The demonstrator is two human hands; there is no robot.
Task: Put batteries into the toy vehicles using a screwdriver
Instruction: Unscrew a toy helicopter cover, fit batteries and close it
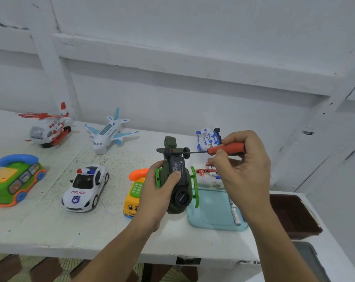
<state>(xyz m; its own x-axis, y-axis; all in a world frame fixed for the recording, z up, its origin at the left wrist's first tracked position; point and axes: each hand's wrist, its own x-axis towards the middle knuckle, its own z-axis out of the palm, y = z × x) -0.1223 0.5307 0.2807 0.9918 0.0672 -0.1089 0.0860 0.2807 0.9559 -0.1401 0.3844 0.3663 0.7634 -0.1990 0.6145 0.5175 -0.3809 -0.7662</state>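
**White bench, toy row: driver at the green helicopter's hatch**

White-painted wooden table (50, 231) against a white plank wall.

Far left of the left hand: green-and-orange plastic bus toy with a blue handset (15, 180), and a red-and-white plastic helicopter (48, 129) behind it. Nearer that hand: white plastic police car (85, 189), with a white-and-pale-blue plastic airliner (109, 133) beyond. All four stand right way up. Judged: none is in hand now.

Yellow plastic bus toy with an orange handset (134, 192) sits just behind the left wrist, partly hidden.

Left hand (154, 198) wraps the dark green plastic toy helicopter (175, 180), held off the table belly-up, thumb pressed on its black hatch. Likely reason: the underside must face up to reach the screw, and the thumb braces against the twist.

Orange-handled screwdriver (226, 148): the thin shaft runs level, leftward from the right hand (243, 165), with its tip at the hatch's far end. Seated in a screw or not: too small to tell. Fingertips and thumb pinch the handle, a light grip suited to twirling.

Behind the right hand: blue-and-white plastic toy (208, 138). Beneath it: red-and-white battery packs (210, 171) and a pale blue plastic tray (213, 212) carrying loose white batteries (235, 214), close for loading. Right of the forearm: dark brown tray (290, 214).
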